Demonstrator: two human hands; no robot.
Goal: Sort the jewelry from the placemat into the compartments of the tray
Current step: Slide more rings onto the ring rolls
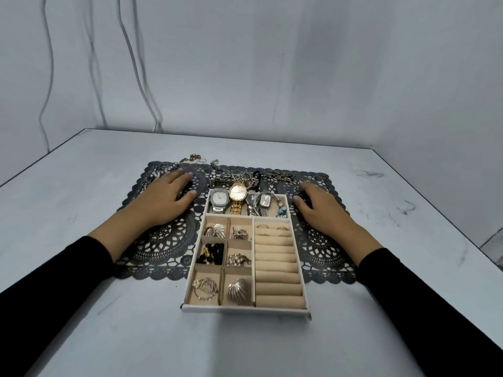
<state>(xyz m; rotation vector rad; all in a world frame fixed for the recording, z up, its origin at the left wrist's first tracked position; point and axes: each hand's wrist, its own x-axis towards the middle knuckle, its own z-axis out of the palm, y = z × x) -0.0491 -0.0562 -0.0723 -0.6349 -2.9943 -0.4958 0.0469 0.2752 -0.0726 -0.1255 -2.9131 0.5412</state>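
A beige compartment tray [246, 310] lies on a dark lace placemat [163, 246]. Its back compartment holds several watches [238, 198]. Its small left compartments hold earrings, black beads [212, 253] and brooches, and a few rings [272, 231] sit in the ring rolls on the right. Loose rings [163, 170] and chains [239, 176] lie along the placemat's far edge. My left hand [170, 198] rests flat on the placemat left of the tray, near the loose rings. My right hand [319, 206] rests flat on the placemat right of the tray. Neither hand holds anything.
The placemat lies on a pale grey table [81, 308] whose far edge meets a grey wall. Cables [141, 77] hang down the wall at the back left. A few jewelry pieces [194, 157] lie on the table just beyond the placemat's far left edge.
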